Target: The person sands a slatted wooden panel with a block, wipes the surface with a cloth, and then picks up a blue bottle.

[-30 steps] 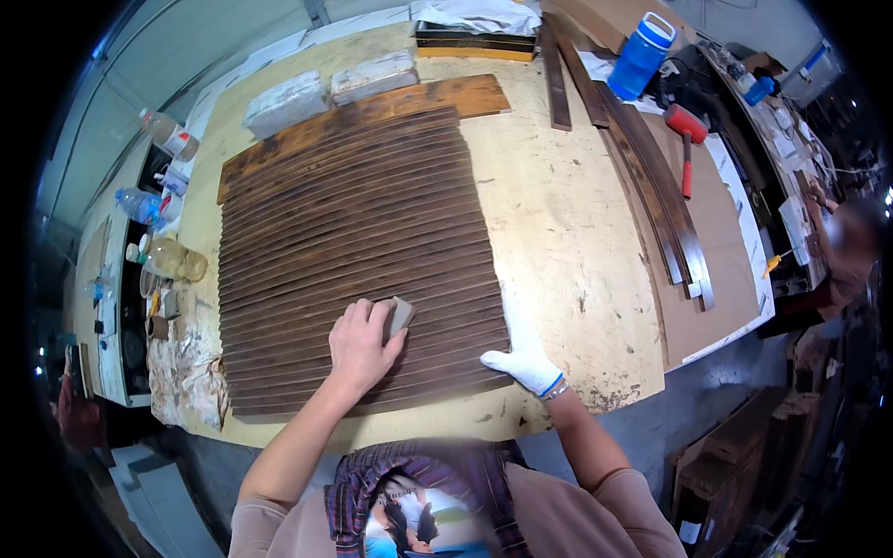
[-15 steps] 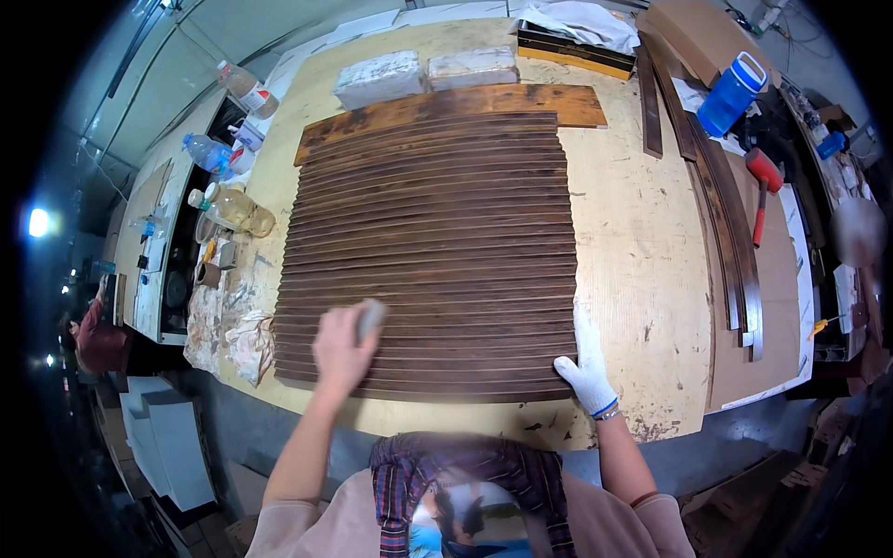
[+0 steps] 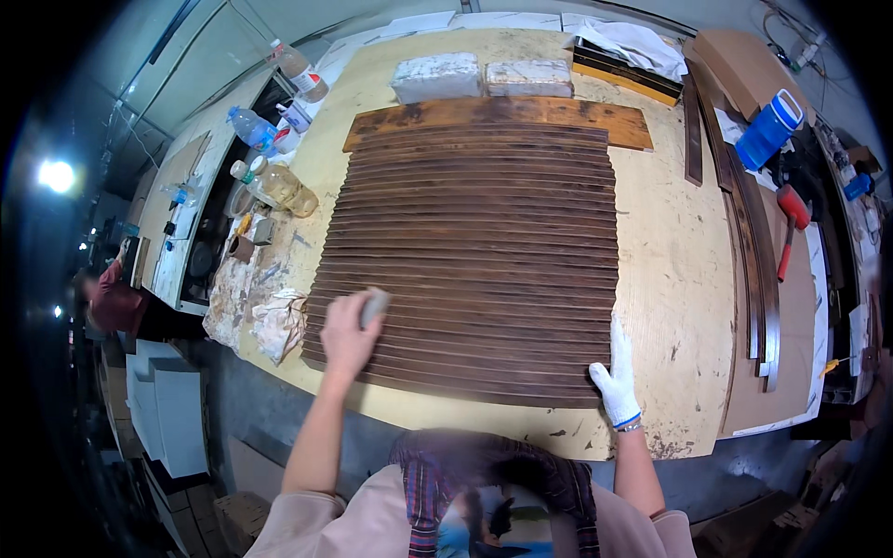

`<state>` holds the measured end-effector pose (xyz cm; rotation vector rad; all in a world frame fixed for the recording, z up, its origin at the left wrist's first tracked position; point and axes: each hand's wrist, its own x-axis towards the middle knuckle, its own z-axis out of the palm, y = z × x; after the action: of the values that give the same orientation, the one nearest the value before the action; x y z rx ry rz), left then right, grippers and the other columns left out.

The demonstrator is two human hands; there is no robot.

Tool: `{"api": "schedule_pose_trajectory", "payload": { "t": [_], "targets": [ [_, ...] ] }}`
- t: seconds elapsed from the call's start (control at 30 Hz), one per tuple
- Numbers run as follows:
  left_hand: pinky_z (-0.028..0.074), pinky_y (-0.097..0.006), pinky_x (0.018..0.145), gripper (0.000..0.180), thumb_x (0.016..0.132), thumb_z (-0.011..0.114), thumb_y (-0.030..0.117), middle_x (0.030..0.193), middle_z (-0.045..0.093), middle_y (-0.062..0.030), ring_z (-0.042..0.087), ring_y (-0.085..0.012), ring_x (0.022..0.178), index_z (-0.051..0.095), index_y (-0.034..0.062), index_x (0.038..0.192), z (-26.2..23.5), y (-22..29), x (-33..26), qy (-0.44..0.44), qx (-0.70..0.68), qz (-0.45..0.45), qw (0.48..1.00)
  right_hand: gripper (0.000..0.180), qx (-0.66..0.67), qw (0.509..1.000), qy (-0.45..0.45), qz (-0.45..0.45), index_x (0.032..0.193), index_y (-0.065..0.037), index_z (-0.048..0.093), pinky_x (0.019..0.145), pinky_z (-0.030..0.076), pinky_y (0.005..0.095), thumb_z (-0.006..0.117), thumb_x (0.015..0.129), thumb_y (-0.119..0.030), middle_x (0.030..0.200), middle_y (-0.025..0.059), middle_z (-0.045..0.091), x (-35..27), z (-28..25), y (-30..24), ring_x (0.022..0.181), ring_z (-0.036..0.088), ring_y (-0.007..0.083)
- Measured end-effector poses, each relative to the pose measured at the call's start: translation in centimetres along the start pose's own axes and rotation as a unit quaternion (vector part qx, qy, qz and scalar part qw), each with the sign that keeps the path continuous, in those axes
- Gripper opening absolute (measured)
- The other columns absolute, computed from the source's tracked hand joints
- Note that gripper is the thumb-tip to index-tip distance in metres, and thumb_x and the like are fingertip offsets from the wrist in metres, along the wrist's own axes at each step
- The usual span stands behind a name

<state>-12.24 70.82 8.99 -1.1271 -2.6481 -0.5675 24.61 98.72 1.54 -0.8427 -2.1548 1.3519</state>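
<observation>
Many dark brown wooden strips [image 3: 474,251] lie side by side on a pale workbench [image 3: 670,279], forming one ribbed panel. My bare left hand [image 3: 346,335] presses a small grey sanding block [image 3: 374,305] onto the strips near the panel's front left corner. My right hand [image 3: 616,381], in a white work glove, rests flat on the front right corner of the strips with its fingers spread. A wider brown board [image 3: 493,116] lies across the far end of the strips.
Two grey-white blocks [image 3: 479,77] sit behind the board. Bottles and jars [image 3: 274,181] and stained rags [image 3: 270,321] crowd the left edge. Long dark strips [image 3: 753,251], a blue jug [image 3: 768,130] and a red-handled tool [image 3: 791,219] lie at right. Another person [image 3: 110,298] stands far left.
My left hand slid the sanding block leftward along the strips toward the front left corner. The gloved right hand stayed on the front right corner while my head shifted.
</observation>
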Motion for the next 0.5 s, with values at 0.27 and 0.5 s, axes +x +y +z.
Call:
{"api": "schedule_pose_trajectory", "payload": {
  "t": [0.27,0.5],
  "targets": [
    [0.051,-0.049,0.09,0.036,0.085,0.078,0.023,0.111,0.066,-0.0171,0.063,-0.0382,0.105,0.07,0.0144,0.119,-5.1,-13.7,1.5,0.006,0.182,-0.219,0.959,0.095,0.002,1.0,-0.005,0.01,0.162,0.003,0.025,0.127,0.018,0.0439,0.071,0.085,-0.03,0.167,0.0213,0.03,-0.1,0.1,-0.3,0.153,0.028,0.0365],
    [0.052,-0.048,0.087,0.042,0.083,0.078,0.021,0.104,0.068,-0.015,0.065,-0.037,0.1,0.067,0.0068,0.121,-2.3,-5.9,-0.1,-0.019,0.046,-0.149,0.988,0.128,-0.034,0.998,-0.046,0.027,0.163,0.002,0.023,0.126,0.024,0.0453,0.09,0.063,-0.044,0.166,0.0215,0.032,-3.0,-2.0,-2.0,0.152,0.031,0.0377]
  ]
}}
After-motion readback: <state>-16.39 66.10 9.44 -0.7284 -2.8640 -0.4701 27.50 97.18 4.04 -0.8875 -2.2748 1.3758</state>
